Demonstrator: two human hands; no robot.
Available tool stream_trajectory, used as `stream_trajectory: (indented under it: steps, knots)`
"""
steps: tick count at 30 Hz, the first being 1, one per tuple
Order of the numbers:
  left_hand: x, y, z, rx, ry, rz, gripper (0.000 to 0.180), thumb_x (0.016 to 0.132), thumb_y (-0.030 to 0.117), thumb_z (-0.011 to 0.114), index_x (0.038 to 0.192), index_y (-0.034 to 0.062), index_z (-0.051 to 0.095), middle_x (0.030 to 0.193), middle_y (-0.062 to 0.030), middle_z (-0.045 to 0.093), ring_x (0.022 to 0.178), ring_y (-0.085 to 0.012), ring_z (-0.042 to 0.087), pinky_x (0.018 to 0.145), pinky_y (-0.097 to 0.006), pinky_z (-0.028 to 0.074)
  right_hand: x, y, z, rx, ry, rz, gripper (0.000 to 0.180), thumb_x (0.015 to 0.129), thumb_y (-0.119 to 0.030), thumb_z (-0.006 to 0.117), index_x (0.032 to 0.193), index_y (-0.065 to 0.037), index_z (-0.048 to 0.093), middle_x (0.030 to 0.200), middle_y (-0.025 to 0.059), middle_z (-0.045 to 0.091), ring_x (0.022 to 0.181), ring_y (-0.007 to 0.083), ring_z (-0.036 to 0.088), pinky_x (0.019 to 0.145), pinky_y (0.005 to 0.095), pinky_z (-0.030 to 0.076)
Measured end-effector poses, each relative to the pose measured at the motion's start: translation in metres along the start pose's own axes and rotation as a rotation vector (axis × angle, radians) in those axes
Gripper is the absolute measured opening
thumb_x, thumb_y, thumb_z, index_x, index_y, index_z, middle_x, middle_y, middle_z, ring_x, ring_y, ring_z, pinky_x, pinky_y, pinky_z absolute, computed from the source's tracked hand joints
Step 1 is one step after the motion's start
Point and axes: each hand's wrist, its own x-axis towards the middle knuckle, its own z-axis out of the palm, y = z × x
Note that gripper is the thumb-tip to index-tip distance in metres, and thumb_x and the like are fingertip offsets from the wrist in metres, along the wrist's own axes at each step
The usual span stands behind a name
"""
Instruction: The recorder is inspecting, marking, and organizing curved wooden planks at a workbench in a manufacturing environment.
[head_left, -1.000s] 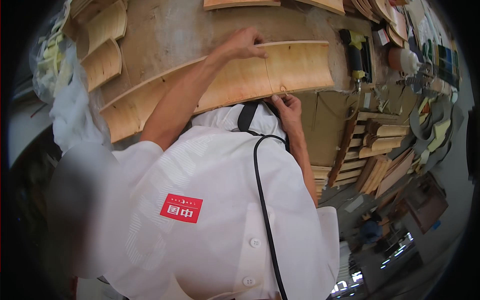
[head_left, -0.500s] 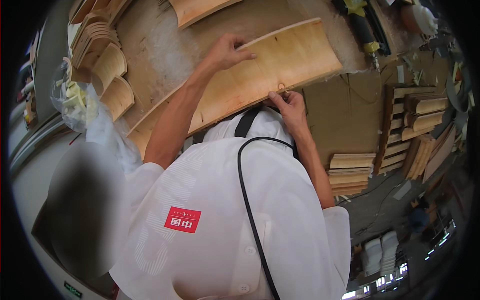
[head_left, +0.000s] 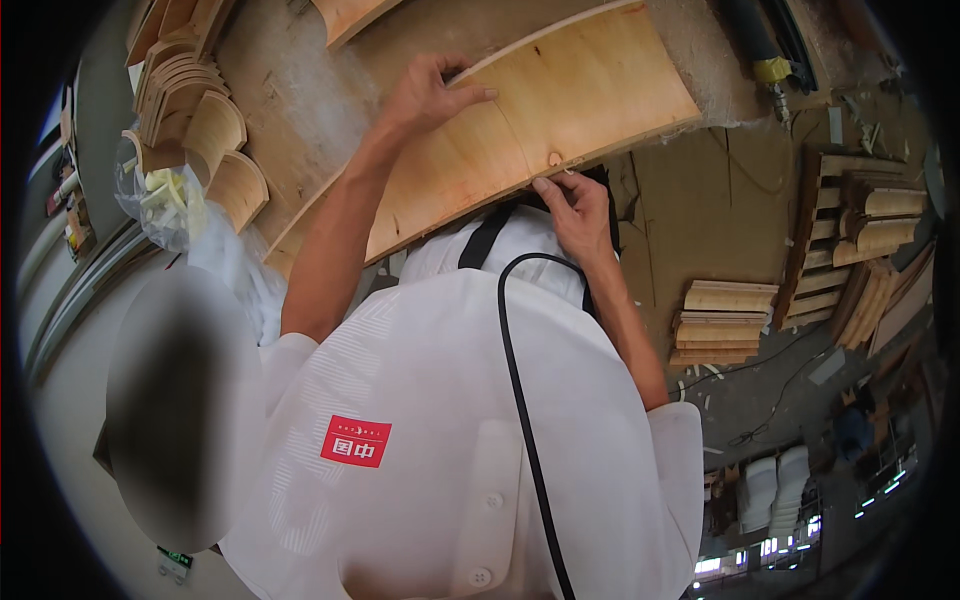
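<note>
The curved plywood panel (head_left: 520,130) lies on the bench (head_left: 290,90). The left hand (head_left: 435,92) rests on its far edge, fingers spread; the right hand (head_left: 572,205) pinches its near edge.

Curved plywood panel (head_left: 520,130), flat on workbench (head_left: 290,90)

Bare workbench (head_left: 290,110) free left of curved plywood panel (head_left: 540,120); stacked curved pieces (head_left: 195,110) block far left.

We see a blurred patch (head_left: 180,410) at eight o'clock; our shirt (head_left: 470,420) hides the panel's (head_left: 520,130) near edge.
</note>
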Motion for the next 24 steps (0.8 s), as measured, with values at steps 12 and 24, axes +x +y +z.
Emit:
stream_trajectory:
  steps: [12, 24]
  knots:
    - [-0.016, 0.024, 0.004, 0.163, 0.167, 0.009, 0.041, 0.068, 0.028, 0.079, 0.097, 0.0007, 0.069, 0.087, -0.0152, 0.07, 0.077, -0.0206, 0.067, 0.07, -0.03, 0.05, -0.001, -0.008, 0.007, -0.013, 0.066, -0.037, 0.019, 0.087, -0.013, 0.06, 0.086, 0.005, 0.067, 0.063, 0.0028, 0.06, 0.058, 0.0059, 0.049, 0.053, 0.0243, 0.04]
    - [-0.027, 0.019, 0.014, 0.15, 0.417, 0.133, 0.038, 0.067, 0.024, 0.082, 0.092, 0.0002, 0.067, 0.09, -0.0149, 0.069, 0.084, -0.0247, 0.068, 0.073, -0.031, 0.052, -0.003, -0.011, 0.007, -0.081, 0.03, -0.003, 0.02, 0.09, -0.012, 0.06, 0.09, 0.006, 0.066, 0.082, 0.0091, 0.068, 0.075, 0.0104, 0.06, 0.07, 0.0239, 0.047]
